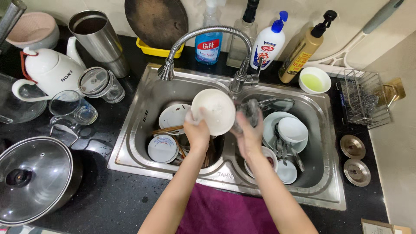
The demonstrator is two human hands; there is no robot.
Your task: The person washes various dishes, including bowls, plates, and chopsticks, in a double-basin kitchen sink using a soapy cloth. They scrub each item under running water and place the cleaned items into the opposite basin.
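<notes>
Bowl facing: the white bowl [213, 111] is tipped on edge, its rounded outside turned up toward the camera and its opening facing away; being round, it shows no long axis.
Bowl place: held above the divider of the double sink [143, 113], just below the curved tap [203, 39].
Bowl look: plain glossy white, wet, no pattern visible.
Left hand: the left hand [197, 130] has its fingers closed over the bowl's lower left rim.
Right hand: the right hand [249, 132] has its fingers curled shut around a grey scrubber [249, 110], which touches the bowl's right edge.
Left basin count: two white dishes and a bundle of brown chopsticks [167, 129].
Right basin count: a stack of pale plates and bowls with some cutlery; the exact number cannot be told.
Desk count: four pump or spray bottles behind the sink, one small bowl of green liquid [315, 80], two round metal strainers [353, 147], one lidded pot [34, 177], one white kettle [50, 71].
</notes>
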